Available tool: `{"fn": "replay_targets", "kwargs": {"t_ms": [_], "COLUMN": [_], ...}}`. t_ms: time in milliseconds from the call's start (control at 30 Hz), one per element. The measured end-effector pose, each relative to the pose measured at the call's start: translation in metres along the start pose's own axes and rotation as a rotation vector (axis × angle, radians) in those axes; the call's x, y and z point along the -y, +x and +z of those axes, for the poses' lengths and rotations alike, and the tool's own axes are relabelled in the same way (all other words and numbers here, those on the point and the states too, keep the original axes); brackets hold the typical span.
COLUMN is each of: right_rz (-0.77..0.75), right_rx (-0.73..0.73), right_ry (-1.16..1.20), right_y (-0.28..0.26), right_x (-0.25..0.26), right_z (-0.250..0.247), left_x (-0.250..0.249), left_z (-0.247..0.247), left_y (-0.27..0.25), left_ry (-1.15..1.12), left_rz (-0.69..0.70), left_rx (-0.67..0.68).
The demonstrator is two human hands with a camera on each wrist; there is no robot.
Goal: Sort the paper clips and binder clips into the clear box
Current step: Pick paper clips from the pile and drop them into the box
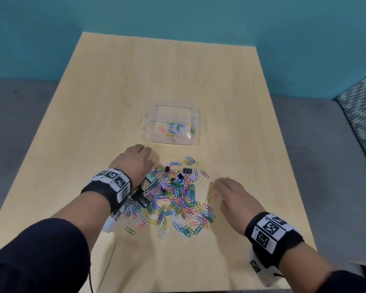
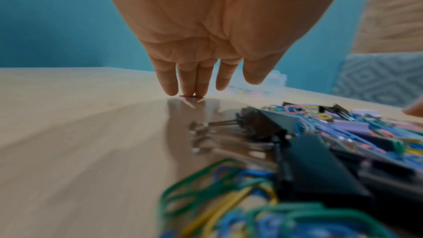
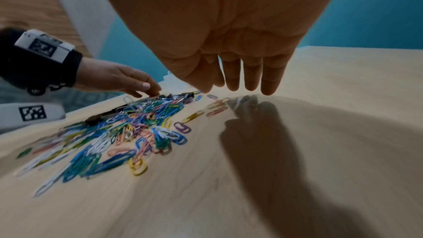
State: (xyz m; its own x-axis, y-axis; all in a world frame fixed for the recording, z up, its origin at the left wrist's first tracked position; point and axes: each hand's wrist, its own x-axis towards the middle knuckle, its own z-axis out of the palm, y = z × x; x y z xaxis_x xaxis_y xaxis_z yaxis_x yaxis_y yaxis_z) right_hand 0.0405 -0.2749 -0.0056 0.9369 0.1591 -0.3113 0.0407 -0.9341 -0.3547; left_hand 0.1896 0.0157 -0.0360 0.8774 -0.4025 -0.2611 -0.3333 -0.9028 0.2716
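A light wooden table is carrying everything here. Seen from the head camera, a clear box is standing near the middle of the table, at 12 o'clock from the pile, well apart from it. A few coloured paper clips in the box are lying on its bottom, toward its near side.

The big pile of paper clips is spreading over the table between the two hands. Among them, mostly in the far and left part of the pile, several binder clips are lying, black, lilac and one pale green.

The left hand is reaching over the pile's edge at about 10 o'clock. Its fingers are pointing straight down, held close together, and their tips are touching the table; in the left wrist view a small lilac thing, too blurred to name, is lying just under the tips. The hand is not closing round anything.

The right hand is hovering palm down at 3 o'clock of the pile. Its fingers are straight and relaxed, holding nothing, just above the table, with a few loose yellow and pink clips lying beside the fingertips.

Both wrists are wearing black bands with black-and-white square markers.
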Motion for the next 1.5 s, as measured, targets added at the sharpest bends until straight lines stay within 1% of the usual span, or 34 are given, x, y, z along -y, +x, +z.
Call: {"fn": "replay_targets", "kwargs": {"t_ms": [67, 100, 200, 267, 333, 433, 467, 533, 567, 633, 700, 733, 833, 967, 1100, 1200, 1300, 1400, 1500], "right_rz": [-0.106, -0.120, -0.060, -0.024, -0.026, -0.104, -0.127, -0.121, -0.098, -0.015, 0.071, 0.085, 0.046, -0.024, -0.057, -0.089, -0.121, -0.115, -0.104], "right_rx": [0.017, 0.036, 0.088, 0.086, 0.074, 0.048, 0.042, 0.040, 0.025, 0.003, 0.056, 0.086, 0.130, 0.079, 0.031, 0.069, 0.071, 0.078, 0.100], "right_ry": [-0.062, -0.080, -0.126, -0.131, -0.111, -0.114, -0.078, 0.023, 0.051, 0.015, -0.051, -0.082, -0.126, -0.172, -0.171, -0.168, -0.162, -0.162, -0.127], "right_y": [0.007, 0.009, 0.007, -0.003, -0.014, -0.028, -0.030, -0.033, -0.035, -0.040, -0.042, -0.043, -0.038, -0.028, -0.014, -0.007, -0.004, -0.003, -0.003], "right_x": [0.004, 0.005, 0.008, 0.013, 0.023, 0.040, 0.044, 0.044, 0.041, 0.037, 0.042, 0.048, 0.071, 0.091, 0.093, 0.091, 0.088, 0.085, 0.083], "right_z": [0.005, 0.008, 0.020, 0.033, 0.045, 0.056, 0.056, 0.054, 0.052, 0.050, 0.050, 0.052, 0.058, 0.062, 0.063, 0.058, 0.054, 0.053, 0.047], "left_x": [0.019, 0.027, 0.042, 0.042, 0.031, -0.003, -0.014, -0.030, -0.035, -0.041, -0.046, -0.049, -0.062, -0.083, -0.096, -0.098, -0.095, -0.090, -0.085], "left_z": [-0.005, -0.007, -0.004, 0.007, 0.021, 0.039, 0.044, 0.053, 0.055, 0.059, 0.058, 0.059, 0.062, 0.059, 0.059, 0.060, 0.060, 0.061, 0.059], "left_y": [-0.016, -0.028, -0.074, -0.111, -0.147, -0.189, -0.198, -0.208, -0.210, -0.209, -0.202, -0.197, -0.184, -0.171, -0.156, -0.148, -0.145, -0.144, -0.143], "left_ry": [-0.071, -0.087, -0.080, -0.075, -0.063, -0.063, -0.061, -0.094, -0.114, -0.138, -0.179, -0.190, -0.194, -0.196, -0.127, -0.076, -0.033, -0.023, -0.048], "left_rz": [-0.118, -0.182, -0.339, -0.409, -0.405, -0.275, -0.225, -0.182, -0.195, -0.266, -0.296, -0.276, -0.193, -0.162, -0.127, -0.105, -0.103, -0.070, -0.071], "left_rx": [-0.026, -0.033, -0.063, -0.082, -0.075, -0.082, -0.101, -0.126, -0.134, -0.134, -0.124, -0.126, -0.139, -0.096, -0.049, -0.051, -0.056, -0.043, -0.055]}}
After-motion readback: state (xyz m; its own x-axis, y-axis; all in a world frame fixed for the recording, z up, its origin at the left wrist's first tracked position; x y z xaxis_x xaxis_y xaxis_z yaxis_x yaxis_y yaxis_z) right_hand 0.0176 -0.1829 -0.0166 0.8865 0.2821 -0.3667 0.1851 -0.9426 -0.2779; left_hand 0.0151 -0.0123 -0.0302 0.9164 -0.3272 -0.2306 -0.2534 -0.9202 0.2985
